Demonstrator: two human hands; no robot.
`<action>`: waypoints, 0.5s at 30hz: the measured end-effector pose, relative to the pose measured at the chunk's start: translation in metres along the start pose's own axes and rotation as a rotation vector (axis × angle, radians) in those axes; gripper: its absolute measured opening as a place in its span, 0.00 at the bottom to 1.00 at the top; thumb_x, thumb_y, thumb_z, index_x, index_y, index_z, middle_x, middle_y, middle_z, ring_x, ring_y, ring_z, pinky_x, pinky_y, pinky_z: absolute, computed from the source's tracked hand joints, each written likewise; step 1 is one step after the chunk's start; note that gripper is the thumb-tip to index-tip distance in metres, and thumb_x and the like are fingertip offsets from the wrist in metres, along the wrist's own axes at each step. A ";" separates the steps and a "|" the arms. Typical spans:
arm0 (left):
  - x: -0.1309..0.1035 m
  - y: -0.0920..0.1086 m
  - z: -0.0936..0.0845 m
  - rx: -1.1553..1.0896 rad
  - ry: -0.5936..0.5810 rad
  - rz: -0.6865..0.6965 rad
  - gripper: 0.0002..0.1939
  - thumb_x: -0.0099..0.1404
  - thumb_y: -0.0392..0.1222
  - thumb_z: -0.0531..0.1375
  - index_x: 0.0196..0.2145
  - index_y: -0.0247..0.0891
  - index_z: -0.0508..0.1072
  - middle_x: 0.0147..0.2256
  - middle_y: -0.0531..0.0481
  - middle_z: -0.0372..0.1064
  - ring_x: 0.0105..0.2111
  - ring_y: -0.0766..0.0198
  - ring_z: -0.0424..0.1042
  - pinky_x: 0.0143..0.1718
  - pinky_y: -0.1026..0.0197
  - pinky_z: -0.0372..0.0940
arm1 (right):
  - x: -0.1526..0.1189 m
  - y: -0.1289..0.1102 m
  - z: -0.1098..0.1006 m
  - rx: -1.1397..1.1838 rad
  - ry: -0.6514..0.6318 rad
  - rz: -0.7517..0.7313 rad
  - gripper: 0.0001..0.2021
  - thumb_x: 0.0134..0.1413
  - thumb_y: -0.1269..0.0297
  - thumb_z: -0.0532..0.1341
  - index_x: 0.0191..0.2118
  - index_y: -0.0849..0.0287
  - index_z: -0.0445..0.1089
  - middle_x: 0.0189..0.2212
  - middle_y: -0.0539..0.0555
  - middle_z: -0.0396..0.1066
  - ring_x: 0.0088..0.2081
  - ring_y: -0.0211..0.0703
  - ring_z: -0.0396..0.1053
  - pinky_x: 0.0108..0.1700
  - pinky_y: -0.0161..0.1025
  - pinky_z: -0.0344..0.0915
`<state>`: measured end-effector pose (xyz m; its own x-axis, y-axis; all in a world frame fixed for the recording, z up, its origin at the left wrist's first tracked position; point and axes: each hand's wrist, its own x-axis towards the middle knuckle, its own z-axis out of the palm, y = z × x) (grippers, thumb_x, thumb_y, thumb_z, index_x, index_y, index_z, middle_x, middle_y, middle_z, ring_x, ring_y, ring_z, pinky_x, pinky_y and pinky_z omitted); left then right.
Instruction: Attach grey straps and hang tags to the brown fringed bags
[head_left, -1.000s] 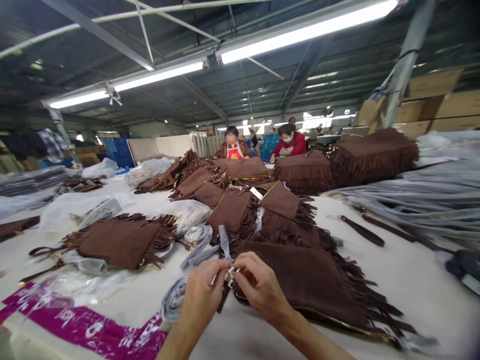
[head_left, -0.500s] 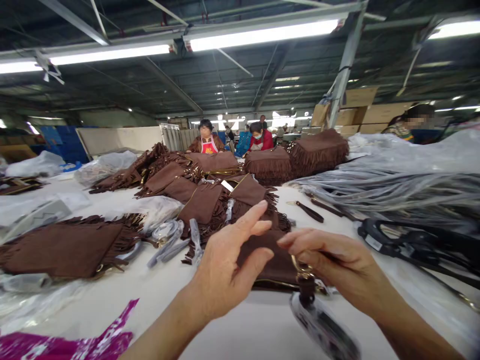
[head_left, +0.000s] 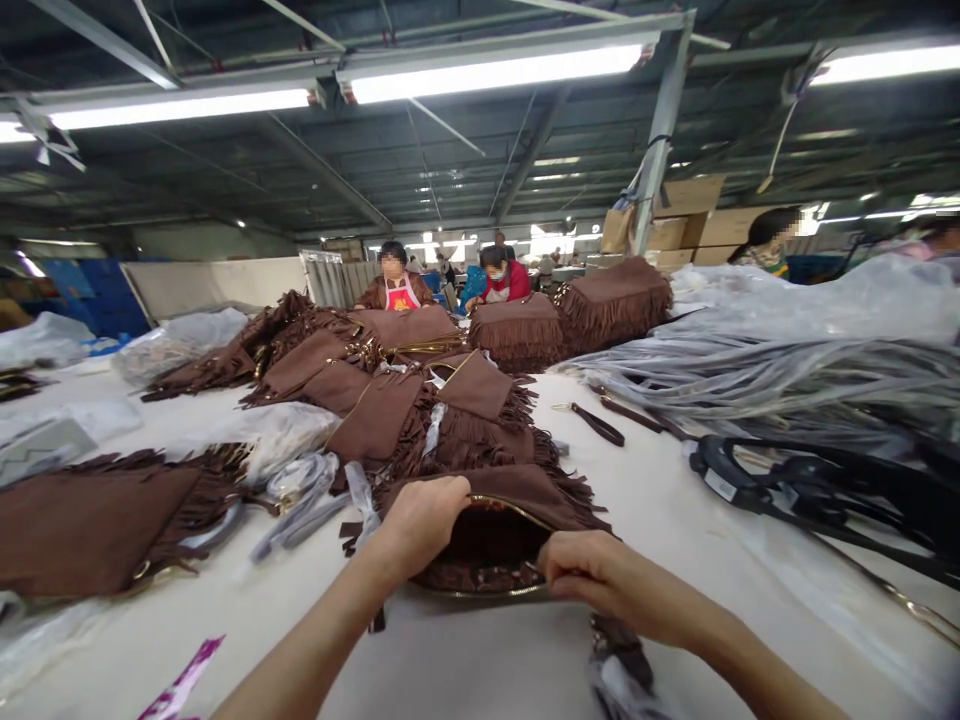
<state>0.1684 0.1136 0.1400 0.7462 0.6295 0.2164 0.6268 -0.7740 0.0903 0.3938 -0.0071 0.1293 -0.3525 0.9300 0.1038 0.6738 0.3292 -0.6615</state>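
A brown fringed bag [head_left: 517,485] lies on the white table in front of me, its gold zipper mouth gaping toward me and its inside dark. My left hand [head_left: 424,525] is closed on the left end of that mouth. At the right end, my right hand [head_left: 592,570] grips the bag's edge with curled fingers. Below my right hand hangs a dark strap [head_left: 619,650] partly wrapped in clear plastic.
More brown fringed bags [head_left: 386,410] are heaped beyond. Plastic-wrapped straps [head_left: 787,390] and a black device [head_left: 825,490] lie at the right. Another bag [head_left: 90,520] lies at the left. Two people [head_left: 401,290] are across the table.
My left hand, spread before, has closed on the bag's edge. My right hand has moved from the strap's gold clasp to the bag's right end. The bag's mouth now shows wide apart.
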 end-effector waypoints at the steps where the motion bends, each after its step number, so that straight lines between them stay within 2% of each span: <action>1: 0.002 -0.003 -0.001 -0.012 0.001 0.001 0.11 0.71 0.36 0.49 0.35 0.38 0.69 0.35 0.46 0.75 0.36 0.54 0.74 0.36 0.59 0.64 | 0.005 0.003 0.004 -0.059 -0.007 -0.018 0.08 0.58 0.71 0.57 0.29 0.57 0.70 0.34 0.50 0.70 0.37 0.41 0.68 0.40 0.35 0.60; 5: 0.006 -0.016 0.005 -0.089 -0.030 -0.003 0.11 0.70 0.36 0.48 0.33 0.38 0.68 0.33 0.48 0.74 0.34 0.59 0.72 0.34 0.63 0.61 | 0.010 0.018 0.015 -0.236 -0.028 0.060 0.08 0.56 0.74 0.58 0.31 0.56 0.73 0.37 0.53 0.69 0.38 0.43 0.69 0.39 0.36 0.61; 7: 0.006 -0.021 0.007 -0.155 -0.043 -0.009 0.13 0.71 0.36 0.46 0.31 0.39 0.67 0.30 0.50 0.72 0.31 0.62 0.71 0.32 0.64 0.60 | 0.008 0.024 0.017 -0.234 -0.049 0.074 0.09 0.55 0.76 0.59 0.31 0.56 0.75 0.35 0.53 0.70 0.37 0.44 0.69 0.38 0.35 0.61; 9: 0.007 -0.025 0.008 -0.220 -0.046 -0.016 0.15 0.71 0.38 0.45 0.29 0.39 0.65 0.28 0.52 0.70 0.29 0.64 0.69 0.31 0.65 0.59 | 0.005 0.029 0.017 -0.184 -0.080 0.039 0.11 0.55 0.77 0.58 0.30 0.55 0.75 0.35 0.53 0.72 0.39 0.45 0.70 0.41 0.36 0.63; 13: 0.013 -0.032 0.006 -0.313 -0.032 -0.019 0.16 0.71 0.40 0.45 0.27 0.40 0.62 0.25 0.54 0.65 0.28 0.64 0.65 0.30 0.64 0.56 | 0.005 0.029 0.016 -0.187 -0.131 0.004 0.11 0.56 0.77 0.58 0.31 0.56 0.75 0.50 0.57 0.71 0.48 0.49 0.70 0.49 0.41 0.63; 15: 0.016 -0.035 0.005 -0.348 -0.023 -0.016 0.15 0.70 0.40 0.45 0.26 0.40 0.62 0.25 0.55 0.63 0.28 0.64 0.63 0.32 0.64 0.55 | 0.007 0.024 0.019 -0.257 -0.149 0.043 0.10 0.56 0.77 0.58 0.30 0.56 0.74 0.52 0.57 0.69 0.46 0.49 0.71 0.47 0.40 0.63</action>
<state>0.1601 0.1511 0.1358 0.7444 0.6400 0.1903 0.5271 -0.7383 0.4208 0.3954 0.0048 0.1000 -0.3990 0.9159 -0.0427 0.8255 0.3386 -0.4516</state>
